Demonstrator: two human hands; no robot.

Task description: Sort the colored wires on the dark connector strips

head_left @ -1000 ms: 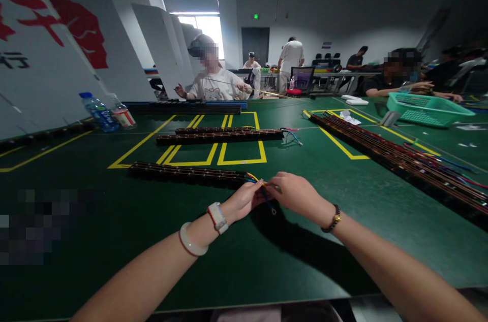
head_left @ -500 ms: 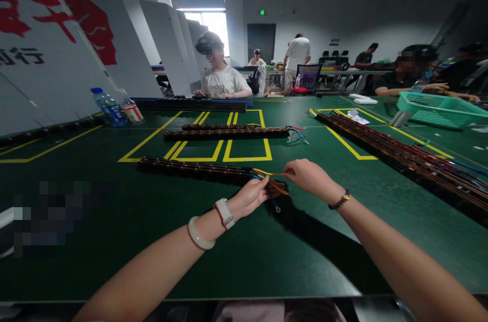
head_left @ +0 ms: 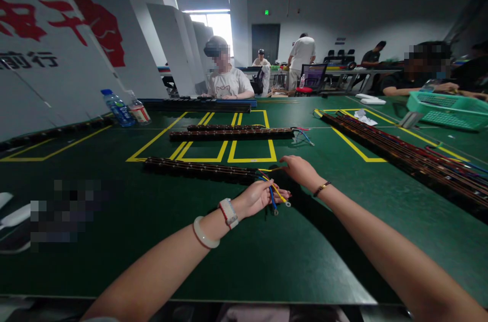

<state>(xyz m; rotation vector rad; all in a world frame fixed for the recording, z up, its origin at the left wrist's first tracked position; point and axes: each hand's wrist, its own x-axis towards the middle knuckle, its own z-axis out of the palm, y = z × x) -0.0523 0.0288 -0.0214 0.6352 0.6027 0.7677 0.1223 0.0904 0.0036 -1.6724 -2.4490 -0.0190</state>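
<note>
In front of me a long black bar with copper-coloured strips (head_left: pixel 202 168) lies on the green table, and coloured wires come out of its right end. My left hand (head_left: pixel 257 197) is closed on blue and yellow wires (head_left: pixel 275 195), thumb on top, palm upward. Ring terminals (head_left: pixel 287 204) at the wire ends hang past the fingers. My right hand (head_left: pixel 301 170) pinches a thin yellow wire (head_left: pixel 269 170) just right of the bar's end. Its other fingers are partly hidden behind the hand.
Two similar bars (head_left: pixel 236 134) lie farther back within yellow tape lines. A long stack of bars (head_left: pixel 404 159) runs along the right, near a green basket (head_left: pixel 450 111). Bottles (head_left: pixel 118 108) stand at the left. A person (head_left: pixel 229 78) sits across the table.
The yellow wire with its ring terminal now hangs beside the blue one over my left fingers. My right hand has moved slightly up, still pinching the thin yellow wire. The camera view has shifted slightly.
</note>
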